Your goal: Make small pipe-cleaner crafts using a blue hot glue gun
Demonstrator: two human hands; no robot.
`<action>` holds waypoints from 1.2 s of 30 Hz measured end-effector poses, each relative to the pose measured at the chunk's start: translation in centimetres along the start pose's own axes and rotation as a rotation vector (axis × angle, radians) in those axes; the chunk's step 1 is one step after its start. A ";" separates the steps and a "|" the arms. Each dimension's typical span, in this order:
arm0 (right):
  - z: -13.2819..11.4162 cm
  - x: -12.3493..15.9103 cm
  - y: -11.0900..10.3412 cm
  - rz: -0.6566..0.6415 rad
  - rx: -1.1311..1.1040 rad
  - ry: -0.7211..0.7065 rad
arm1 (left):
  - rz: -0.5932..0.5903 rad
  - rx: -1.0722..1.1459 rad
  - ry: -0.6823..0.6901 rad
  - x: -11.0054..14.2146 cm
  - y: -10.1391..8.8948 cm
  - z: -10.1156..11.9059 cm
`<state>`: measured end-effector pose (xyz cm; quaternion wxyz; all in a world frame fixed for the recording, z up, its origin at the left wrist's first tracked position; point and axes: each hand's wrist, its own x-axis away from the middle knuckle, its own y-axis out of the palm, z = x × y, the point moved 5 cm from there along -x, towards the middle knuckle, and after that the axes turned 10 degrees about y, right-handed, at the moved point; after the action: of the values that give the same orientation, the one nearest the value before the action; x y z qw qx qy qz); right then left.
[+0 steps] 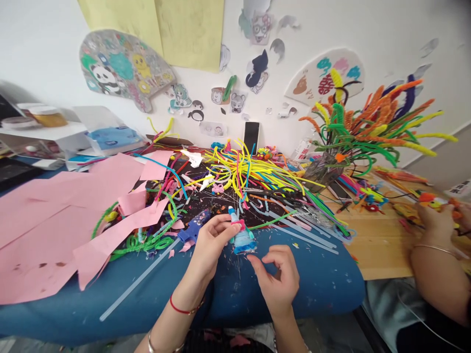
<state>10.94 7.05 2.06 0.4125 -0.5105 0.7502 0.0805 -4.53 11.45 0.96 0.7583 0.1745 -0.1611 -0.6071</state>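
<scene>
My left hand (pixel 214 241) pinches a small pipe-cleaner doll (pixel 244 240) between thumb and fingers. The doll has a wide light-blue skirt with a darker blue hem, a pink-red band and a pointed blue top. Just right of its hem is my right hand (pixel 278 278), its thumb stretched out and apart from the curled fingers; I see nothing in it. Left of my left hand, a dark blue glue gun (pixel 195 226) lies on the table, with a long translucent glue stick (pixel 138 280) extending from its rear.
Pink sheets (pixel 47 230) cover the left side. Yellow pipe cleaners (pixel 253 171) pile up behind my hands, with clear glue sticks (pixel 305 234) to the right. A phone (pixel 251 136) leans on the wall. A vase (pixel 324 169) holds bright stems. Another person's hand (pixel 436 215) works at far right.
</scene>
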 end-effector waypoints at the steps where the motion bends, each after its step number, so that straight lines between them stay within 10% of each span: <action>1: -0.1 0.0 0.0 -0.004 -0.002 0.007 | 0.003 -0.001 0.004 0.0 0.0 0.0; 16: 0.2 -0.1 -0.2 -0.095 -0.027 0.220 | -0.003 -0.002 0.024 0.1 0.0 0.2; 36: -0.5 -1.0 -0.6 -0.155 0.027 0.158 | -0.021 0.019 0.037 0.0 0.1 0.3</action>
<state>11.32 7.21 3.25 0.3639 -0.5659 0.7398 -0.0022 -4.59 11.43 1.25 0.7529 0.1948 -0.1511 -0.6102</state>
